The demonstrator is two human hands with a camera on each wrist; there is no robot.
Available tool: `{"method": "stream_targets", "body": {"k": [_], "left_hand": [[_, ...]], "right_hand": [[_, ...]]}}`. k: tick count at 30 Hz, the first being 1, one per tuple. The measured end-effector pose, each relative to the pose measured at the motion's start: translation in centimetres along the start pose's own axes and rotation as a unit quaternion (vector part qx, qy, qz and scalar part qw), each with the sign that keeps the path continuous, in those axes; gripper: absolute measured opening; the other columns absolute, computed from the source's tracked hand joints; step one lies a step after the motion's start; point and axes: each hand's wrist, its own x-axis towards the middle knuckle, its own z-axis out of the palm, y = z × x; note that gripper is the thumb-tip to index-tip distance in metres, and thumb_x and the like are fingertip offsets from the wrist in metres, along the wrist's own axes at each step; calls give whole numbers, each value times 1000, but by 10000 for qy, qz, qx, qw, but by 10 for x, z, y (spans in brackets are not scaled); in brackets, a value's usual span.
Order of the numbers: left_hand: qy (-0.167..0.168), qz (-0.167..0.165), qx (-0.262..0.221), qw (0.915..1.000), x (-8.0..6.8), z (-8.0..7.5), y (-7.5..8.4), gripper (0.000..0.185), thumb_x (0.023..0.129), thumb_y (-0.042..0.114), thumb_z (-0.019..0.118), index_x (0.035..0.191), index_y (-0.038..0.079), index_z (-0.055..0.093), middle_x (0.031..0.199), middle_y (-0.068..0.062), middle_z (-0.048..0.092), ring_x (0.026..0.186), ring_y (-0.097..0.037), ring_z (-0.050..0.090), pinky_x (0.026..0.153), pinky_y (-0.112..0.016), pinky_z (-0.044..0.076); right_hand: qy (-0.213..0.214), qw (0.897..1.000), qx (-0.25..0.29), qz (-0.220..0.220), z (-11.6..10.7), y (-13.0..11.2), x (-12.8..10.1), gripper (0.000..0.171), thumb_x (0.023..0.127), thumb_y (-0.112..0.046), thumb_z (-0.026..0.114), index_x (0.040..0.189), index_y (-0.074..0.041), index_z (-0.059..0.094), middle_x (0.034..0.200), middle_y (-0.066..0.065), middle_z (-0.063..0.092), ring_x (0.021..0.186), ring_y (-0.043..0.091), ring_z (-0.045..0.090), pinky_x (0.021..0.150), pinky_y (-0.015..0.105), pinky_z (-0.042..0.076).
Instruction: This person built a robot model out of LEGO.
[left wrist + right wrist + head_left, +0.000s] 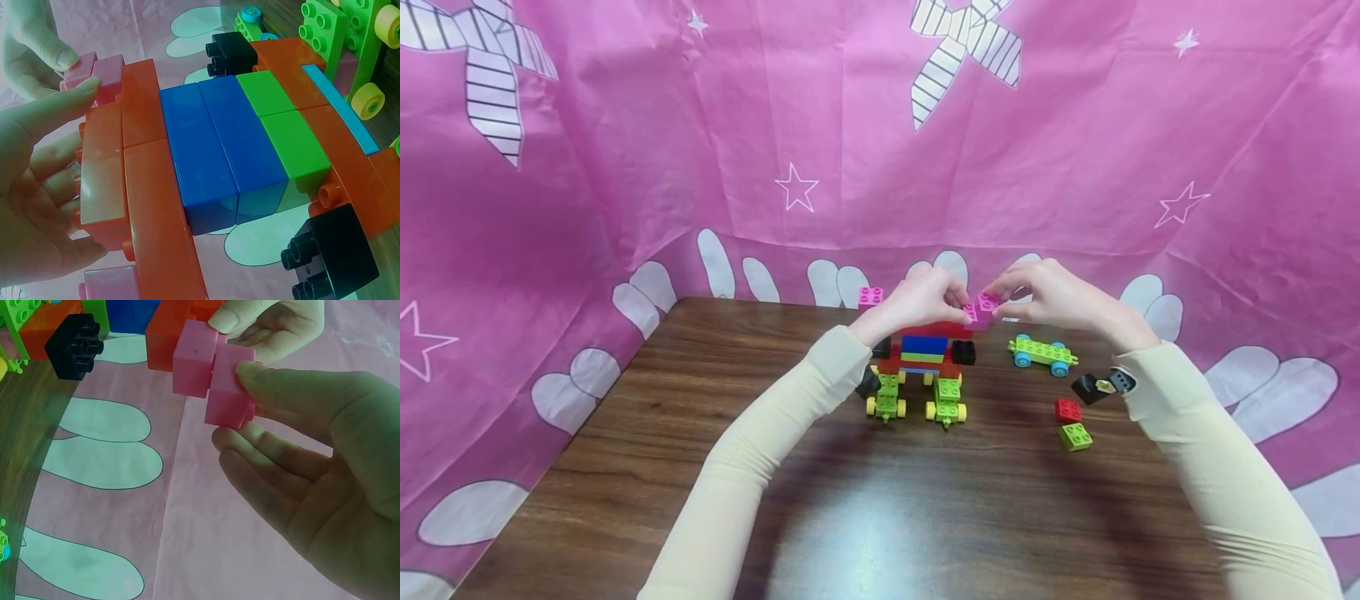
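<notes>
A toy figure of stacked building blocks stands on wheeled green bases, with red blocks [147, 181], blue blocks [206, 150] and green blocks [281, 137] in its body. Black blocks [340, 250] stick out at its sides. At its upper right corner, my left hand [925, 296] holds a pink block [194, 359] between thumb and fingers, some fingers passing behind the red top. My right hand [1045, 292] pinches a second pink block [228, 387], set against the first and slightly offset from it.
Right of the figure lies a green wheeled base [1041, 352] with blue wheels. Nearer are a loose red block [1067, 410] and a green block [1076, 437]. Another pink block [870, 297] tops the figure's left side. A pink patterned cloth [865, 150] hangs behind the wooden table [700, 400].
</notes>
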Motion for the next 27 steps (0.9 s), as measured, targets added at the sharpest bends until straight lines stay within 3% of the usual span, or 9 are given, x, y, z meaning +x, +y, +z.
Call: {"method": "stream_targets", "body": {"k": [4, 11, 18, 27], "left_hand": [[-14, -27, 15, 10000, 0, 0, 0, 31, 86, 34, 77, 110, 13, 77, 107, -2, 78, 97, -11, 72, 84, -17, 56], [-162, -188, -233, 9994, -1, -2, 2, 32, 87, 32, 77, 112, 12, 76, 109, -3, 77, 101, -12, 72, 90, -20, 55], [-203, -175, -267, 9993, -1, -1, 2, 32, 87, 31, 76, 112, 11, 75, 110, -3, 77, 101, -12, 72, 90, -20, 56], [-192, -156, -211, 9995, -1, -2, 2, 33, 87, 31, 76, 113, 11, 75, 110, -4, 77, 101, -13, 72, 89, -20, 56]], "right_hand": [[0, 10000, -62, 19, 0, -1, 0, 24, 84, -14, 78, 108, -12, 76, 98, 0, 74, 92, 17, 65, 74, 30, 56], [-2, 10000, -36, -27, 1, 0, 1, 26, 82, -13, 80, 108, -11, 76, 98, 1, 74, 94, 21, 68, 78, 39, 59], [-50, 9999, -121, 77, 2, -1, 1, 27, 84, -15, 79, 110, -10, 75, 100, 3, 74, 92, 18, 66, 74, 30, 56], [8, 9997, -224, -129, 1, -6, 2, 25, 84, -14, 78, 108, -6, 75, 99, 6, 74, 92, 21, 64, 77, 40, 57]]}}
